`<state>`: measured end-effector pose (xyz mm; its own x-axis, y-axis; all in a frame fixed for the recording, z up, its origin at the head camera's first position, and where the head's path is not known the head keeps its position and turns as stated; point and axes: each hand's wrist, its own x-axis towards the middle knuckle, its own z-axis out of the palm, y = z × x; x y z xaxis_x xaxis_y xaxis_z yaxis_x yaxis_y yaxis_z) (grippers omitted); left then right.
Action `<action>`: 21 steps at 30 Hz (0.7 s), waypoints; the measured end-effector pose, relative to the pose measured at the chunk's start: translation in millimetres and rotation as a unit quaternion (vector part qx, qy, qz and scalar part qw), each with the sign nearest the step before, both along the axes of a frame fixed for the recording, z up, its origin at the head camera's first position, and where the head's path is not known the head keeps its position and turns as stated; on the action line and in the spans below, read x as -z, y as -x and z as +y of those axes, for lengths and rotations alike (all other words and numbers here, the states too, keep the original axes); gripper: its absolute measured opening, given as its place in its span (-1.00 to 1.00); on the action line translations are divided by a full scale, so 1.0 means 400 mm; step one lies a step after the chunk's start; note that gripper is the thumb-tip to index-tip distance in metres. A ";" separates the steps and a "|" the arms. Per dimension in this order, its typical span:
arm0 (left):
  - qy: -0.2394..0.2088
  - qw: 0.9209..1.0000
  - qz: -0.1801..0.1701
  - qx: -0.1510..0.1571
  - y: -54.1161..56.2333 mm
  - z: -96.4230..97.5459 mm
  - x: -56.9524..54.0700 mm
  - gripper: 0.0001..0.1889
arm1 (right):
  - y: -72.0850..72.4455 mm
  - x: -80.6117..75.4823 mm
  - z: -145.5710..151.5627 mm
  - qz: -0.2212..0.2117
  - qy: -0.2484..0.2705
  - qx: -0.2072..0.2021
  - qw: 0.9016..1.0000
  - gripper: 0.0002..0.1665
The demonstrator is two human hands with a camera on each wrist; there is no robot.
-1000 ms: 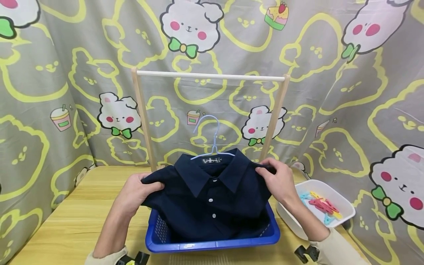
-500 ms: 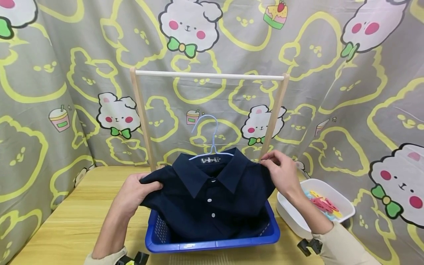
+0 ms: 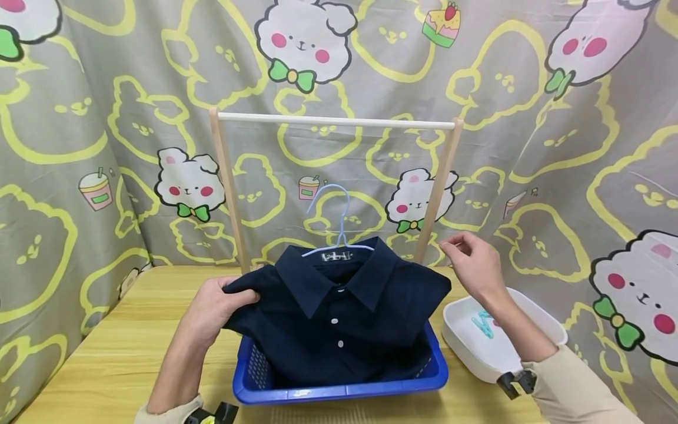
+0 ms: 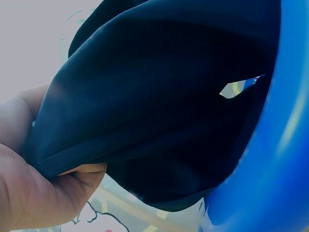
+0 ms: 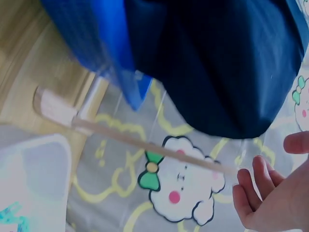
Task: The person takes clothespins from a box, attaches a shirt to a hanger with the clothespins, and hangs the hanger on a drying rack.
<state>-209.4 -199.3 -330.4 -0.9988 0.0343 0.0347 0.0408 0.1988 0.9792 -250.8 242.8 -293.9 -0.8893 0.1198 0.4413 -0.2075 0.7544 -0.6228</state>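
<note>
A dark navy shirt (image 3: 344, 312) with white buttons rests in a blue plastic basket (image 3: 339, 393). Inside its collar sits a light blue hanger (image 3: 342, 227), hook upward. My left hand (image 3: 214, 306) pinches the shirt's shoulder at the left; in the left wrist view the thumb and fingers of that hand (image 4: 43, 188) hold a fold of the cloth. Off to the right of the other shoulder, my right hand (image 3: 474, 265) is in the air, apart from the shirt. In the right wrist view its fingers (image 5: 263, 176) are loosely bent with nothing between them.
A wooden rack with a white top bar (image 3: 333, 121) stands behind the basket. At right, a white bin (image 3: 461, 318) holds clothespins (image 3: 483, 325), partly hidden by the right forearm. A patterned curtain (image 3: 328, 59) surrounds the wooden table (image 3: 122, 330).
My right hand has let go of the shirt's right shoulder and moved right, over the white bin's side. The left hand keeps its pinch and has hardly moved.
</note>
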 end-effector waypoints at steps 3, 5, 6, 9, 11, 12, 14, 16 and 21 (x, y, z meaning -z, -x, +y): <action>-0.002 1.000 0.001 0.000 0.000 -0.001 -0.001 -0.88 | 0.011 0.010 0.027 -0.009 -0.024 0.004 1.000 -0.54; -0.003 1.000 0.001 0.001 -0.001 -0.002 -0.002 -0.89 | 0.020 0.019 0.046 -0.022 -0.042 0.008 0.999 -0.51; -0.003 1.000 0.002 0.001 -0.002 -0.003 -0.002 -0.88 | 0.025 0.024 0.055 -0.030 -0.052 0.010 0.998 -0.50; -0.003 1.000 0.003 0.001 -0.002 -0.003 -0.002 -0.88 | 0.040 0.041 0.082 -0.069 -0.088 0.010 0.994 -0.52; -0.002 1.000 0.003 0.000 -0.002 -0.004 -0.002 -0.86 | 0.051 0.054 0.099 -0.104 -0.114 0.004 0.988 -0.55; -0.002 1.000 0.002 0.001 -0.002 -0.004 -0.002 -0.85 | 0.057 0.061 0.106 -0.123 -0.124 0.001 0.985 -0.58; -0.001 1.000 0.002 0.000 -0.003 -0.005 -0.004 -0.84 | 0.067 0.077 0.122 -0.158 -0.143 -0.005 0.977 -0.63; -0.001 1.000 0.002 0.000 -0.003 -0.005 -0.005 -0.81 | 0.076 0.092 0.137 -0.185 -0.157 -0.006 0.970 -0.64; -0.002 1.000 0.003 0.003 -0.003 -0.007 -0.007 -0.75 | 0.092 0.133 0.168 -0.218 -0.179 -0.002 0.959 -0.62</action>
<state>-208.4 -202.3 -327.4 -0.9984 0.0396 0.0399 0.0469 0.1948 0.9797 -287.7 310.0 -346.9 -0.9989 0.0261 0.0388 0.0108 0.9361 -0.3515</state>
